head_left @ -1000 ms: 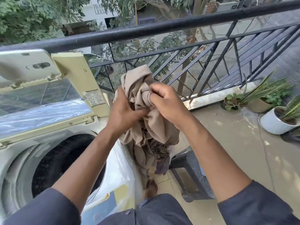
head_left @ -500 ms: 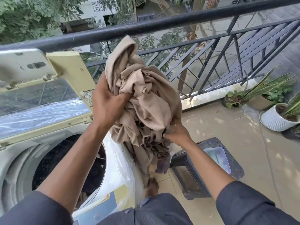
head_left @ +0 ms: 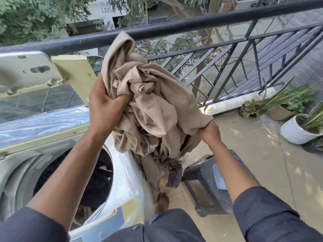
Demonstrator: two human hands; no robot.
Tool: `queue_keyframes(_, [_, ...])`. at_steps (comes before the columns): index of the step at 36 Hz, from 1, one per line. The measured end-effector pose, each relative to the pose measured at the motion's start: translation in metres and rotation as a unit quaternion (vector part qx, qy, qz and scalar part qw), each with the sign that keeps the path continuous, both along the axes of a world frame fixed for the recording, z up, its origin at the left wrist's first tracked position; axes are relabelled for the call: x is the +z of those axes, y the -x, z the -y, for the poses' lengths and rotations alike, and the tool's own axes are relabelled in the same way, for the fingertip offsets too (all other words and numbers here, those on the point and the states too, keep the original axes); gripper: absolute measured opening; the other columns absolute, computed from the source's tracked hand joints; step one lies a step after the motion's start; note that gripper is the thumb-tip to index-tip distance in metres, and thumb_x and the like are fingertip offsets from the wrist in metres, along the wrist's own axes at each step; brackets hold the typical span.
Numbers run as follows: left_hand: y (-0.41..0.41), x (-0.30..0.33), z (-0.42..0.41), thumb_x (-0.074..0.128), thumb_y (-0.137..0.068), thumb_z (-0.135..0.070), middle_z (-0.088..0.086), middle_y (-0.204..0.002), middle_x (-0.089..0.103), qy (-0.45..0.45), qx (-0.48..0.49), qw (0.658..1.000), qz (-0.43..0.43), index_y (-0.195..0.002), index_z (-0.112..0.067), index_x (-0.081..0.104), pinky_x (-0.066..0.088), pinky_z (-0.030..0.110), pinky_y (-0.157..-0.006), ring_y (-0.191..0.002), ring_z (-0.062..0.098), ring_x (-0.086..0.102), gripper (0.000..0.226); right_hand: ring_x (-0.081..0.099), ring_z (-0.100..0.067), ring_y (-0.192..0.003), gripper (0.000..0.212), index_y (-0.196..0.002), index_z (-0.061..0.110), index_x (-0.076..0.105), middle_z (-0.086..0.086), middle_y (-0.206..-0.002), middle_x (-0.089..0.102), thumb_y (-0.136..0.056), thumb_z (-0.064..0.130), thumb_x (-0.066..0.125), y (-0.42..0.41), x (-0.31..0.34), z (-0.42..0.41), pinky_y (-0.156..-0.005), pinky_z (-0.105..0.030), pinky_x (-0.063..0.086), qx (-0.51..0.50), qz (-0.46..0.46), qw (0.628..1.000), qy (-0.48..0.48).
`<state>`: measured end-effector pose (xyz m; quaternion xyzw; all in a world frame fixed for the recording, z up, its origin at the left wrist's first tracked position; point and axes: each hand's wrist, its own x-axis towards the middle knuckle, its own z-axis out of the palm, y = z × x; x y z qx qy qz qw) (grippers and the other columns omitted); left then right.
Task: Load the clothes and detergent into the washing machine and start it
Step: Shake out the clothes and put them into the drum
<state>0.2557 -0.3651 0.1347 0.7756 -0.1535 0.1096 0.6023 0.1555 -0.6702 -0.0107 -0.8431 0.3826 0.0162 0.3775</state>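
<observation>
Both hands clutch the cloth (head_left: 153, 109): left hand (head_left: 104, 109) high, right hand (head_left: 208, 131) low. Drum (head_left: 73, 172) sits below-left of the grip, nearer the left hand; the bundle hangs vertically.

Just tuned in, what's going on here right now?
A person on a balcony is loading laundry. The left hand grips the upper part of a bundle of beige cloth, and the right hand holds its lower right edge. The bundle hangs just right of the top-loading washing machine, not yet inside. The lid stands open and some dark clothing already lies in the drum. A dark stool stands below.
</observation>
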Motion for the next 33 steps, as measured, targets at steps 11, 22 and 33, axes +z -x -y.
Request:
queue_keyframes(11, [0.006,-0.016,0.001,0.079,-0.078,-0.046,-0.036,-0.094,0.064,-0.120,0.120,0.984,-0.060,-0.126,-0.035,0.058,0.041,0.003,-0.069,-0.083,-0.009,0.060,0.054,0.047,-0.035,-0.069,0.018,-0.075,0.013,0.044,-0.009,-0.069,0.053,-0.092,0.008,0.045,0.000,0.130,-0.005,-0.060,-0.046,0.033,0.006,0.210,0.962,0.174])
queue_keyframes(22, [0.011,-0.001,0.008,0.068,-0.083,-0.053,-0.013,-0.100,0.069,-0.135,0.200,0.970,-0.008,-0.120,-0.024,0.054,0.046,0.028,-0.072,-0.082,0.015,0.061,0.049,0.063,-0.037,-0.096,0.013,-0.095,0.021,0.062,-0.011,-0.108,0.065,-0.099,0.021,0.050,0.003,0.166,-0.013,-0.072,-0.035,0.043,0.300,-0.166,0.909,0.237])
queue_keyframes(33, [0.002,-0.003,0.001,0.067,-0.081,-0.050,-0.014,-0.094,0.064,-0.152,0.211,0.965,0.005,-0.119,-0.024,0.053,0.044,0.030,-0.072,-0.078,0.015,0.058,0.049,0.057,-0.037,-0.083,0.023,-0.083,0.011,0.051,-0.011,-0.086,0.054,-0.103,0.020,0.043,0.009,0.182,0.008,-0.065,-0.037,0.038,0.265,-0.156,0.921,0.238])
